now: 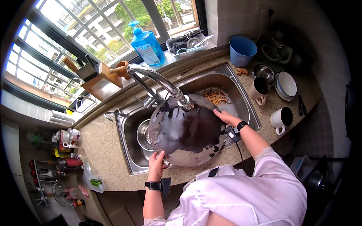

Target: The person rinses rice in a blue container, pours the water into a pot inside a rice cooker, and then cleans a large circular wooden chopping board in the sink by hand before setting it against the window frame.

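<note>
A large round chopping board [186,132] is tilted over the double-bowl steel sink [256,118]. Water has darkened most of its grey-brown face. My left hand [157,163] grips the lower left rim, thumb on top. On the right rim, my right hand [228,117] holds the board with the thumb over the edge. The chrome faucet [169,87] arches over it, its spout end just above the wet face. A steel bowl [143,134] in the left basin is partly hidden by the board. Orange and pale peelings [216,97] lie in the right basin.
Right of the sink stand a patterned mug [258,89], a white mug [278,118], stacked bowls [287,84] and a blue bin [242,52]. A blue pump bottle [148,46] and a knife block [103,79] line the windowsill. A plastic bag [93,180] lies at the left.
</note>
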Demonstrator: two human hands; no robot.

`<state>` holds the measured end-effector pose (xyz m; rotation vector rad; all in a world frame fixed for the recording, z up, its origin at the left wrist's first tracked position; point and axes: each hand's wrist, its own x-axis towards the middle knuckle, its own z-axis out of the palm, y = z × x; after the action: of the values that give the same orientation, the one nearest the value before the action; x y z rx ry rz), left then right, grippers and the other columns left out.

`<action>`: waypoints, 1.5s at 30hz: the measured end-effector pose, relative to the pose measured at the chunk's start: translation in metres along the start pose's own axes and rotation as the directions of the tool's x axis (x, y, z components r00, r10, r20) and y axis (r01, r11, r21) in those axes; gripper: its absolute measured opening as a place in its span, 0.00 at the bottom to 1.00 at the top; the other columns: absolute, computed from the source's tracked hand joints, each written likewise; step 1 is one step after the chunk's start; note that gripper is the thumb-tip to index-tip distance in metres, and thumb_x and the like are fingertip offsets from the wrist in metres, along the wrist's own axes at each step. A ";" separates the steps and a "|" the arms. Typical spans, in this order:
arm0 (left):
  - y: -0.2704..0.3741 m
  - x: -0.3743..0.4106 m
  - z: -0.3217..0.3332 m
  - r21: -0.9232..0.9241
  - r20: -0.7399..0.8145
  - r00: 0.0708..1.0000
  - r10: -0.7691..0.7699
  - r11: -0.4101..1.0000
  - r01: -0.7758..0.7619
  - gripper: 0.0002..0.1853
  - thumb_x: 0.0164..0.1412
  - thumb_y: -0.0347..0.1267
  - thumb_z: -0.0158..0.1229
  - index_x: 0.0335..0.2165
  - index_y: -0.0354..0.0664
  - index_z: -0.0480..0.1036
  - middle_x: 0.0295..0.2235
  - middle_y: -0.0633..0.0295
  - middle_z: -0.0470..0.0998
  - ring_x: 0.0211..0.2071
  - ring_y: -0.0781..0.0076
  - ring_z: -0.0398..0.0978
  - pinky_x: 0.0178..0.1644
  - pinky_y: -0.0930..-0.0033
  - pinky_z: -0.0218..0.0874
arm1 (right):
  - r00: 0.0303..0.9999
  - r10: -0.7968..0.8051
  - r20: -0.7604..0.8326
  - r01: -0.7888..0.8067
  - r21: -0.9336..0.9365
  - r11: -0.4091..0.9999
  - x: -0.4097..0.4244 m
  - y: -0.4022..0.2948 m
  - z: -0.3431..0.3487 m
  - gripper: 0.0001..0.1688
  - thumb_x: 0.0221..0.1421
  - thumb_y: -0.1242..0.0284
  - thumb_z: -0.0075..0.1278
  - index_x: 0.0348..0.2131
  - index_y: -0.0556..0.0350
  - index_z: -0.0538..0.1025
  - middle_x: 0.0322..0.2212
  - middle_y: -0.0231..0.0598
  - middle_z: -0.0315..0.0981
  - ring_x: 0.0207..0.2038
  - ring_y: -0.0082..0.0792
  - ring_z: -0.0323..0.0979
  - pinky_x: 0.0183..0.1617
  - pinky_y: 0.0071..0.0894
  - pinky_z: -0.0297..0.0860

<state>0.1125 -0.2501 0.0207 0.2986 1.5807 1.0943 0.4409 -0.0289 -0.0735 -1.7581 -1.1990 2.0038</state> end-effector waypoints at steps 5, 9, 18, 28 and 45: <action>0.016 -0.003 0.008 -0.055 0.025 0.999 0.025 0.998 -0.024 0.08 0.58 0.32 0.55 0.33 0.41 0.64 0.18 0.74 0.61 0.14 0.88 0.52 0.15 0.82 0.43 | 0.929 -0.354 -0.103 0.295 -0.368 0.882 -0.012 -0.016 0.010 0.42 0.50 0.53 0.52 0.51 0.71 0.62 0.44 0.53 0.69 0.47 0.41 0.67 0.49 0.36 0.63; 0.019 0.005 0.011 -0.059 0.044 0.998 0.052 0.997 -0.049 0.09 0.58 0.30 0.55 0.35 0.40 0.64 0.19 0.74 0.61 0.14 0.88 0.53 0.16 0.82 0.44 | 0.860 -0.507 0.060 0.449 -0.564 0.694 -0.076 -0.066 0.048 0.35 0.53 0.57 0.51 0.51 0.64 0.64 0.45 0.52 0.68 0.49 0.40 0.66 0.52 0.35 0.62; 0.019 0.018 0.003 -0.121 0.244 0.966 0.082 0.991 -0.053 0.15 0.59 0.29 0.53 0.42 0.38 0.61 0.23 0.67 0.70 0.16 0.86 0.59 0.18 0.81 0.51 | 0.810 -0.303 0.503 0.293 0.100 0.951 -0.112 -0.177 0.205 0.37 0.56 0.66 0.49 0.59 0.56 0.52 0.53 0.43 0.54 0.51 0.32 0.60 0.49 0.39 0.67; 0.009 0.020 -0.004 -0.133 0.294 0.952 0.078 0.990 -0.040 0.28 0.57 0.28 0.55 0.51 0.30 0.52 0.20 0.71 0.64 0.18 0.85 0.60 0.21 0.81 0.55 | 0.935 -0.353 -0.029 0.350 0.234 0.907 0.057 -0.227 0.349 0.56 0.46 0.73 0.53 0.63 0.50 0.35 0.54 0.47 0.49 0.41 0.38 0.66 0.37 0.37 0.72; 0.010 0.021 -0.010 -0.176 0.296 0.954 0.044 0.984 0.010 0.21 0.58 0.29 0.54 0.47 0.34 0.56 0.27 0.66 0.71 0.20 0.82 0.62 0.22 0.82 0.55 | 0.661 -0.561 0.499 0.703 -0.149 0.695 -0.101 -0.163 0.227 0.21 0.55 0.69 0.51 0.46 0.63 0.71 0.41 0.41 0.73 0.44 0.28 0.71 0.50 0.26 0.65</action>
<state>0.0933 -0.2349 0.0141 0.3423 1.2067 1.1354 0.2065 -0.0843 0.1009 -0.7607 -2.0471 1.8107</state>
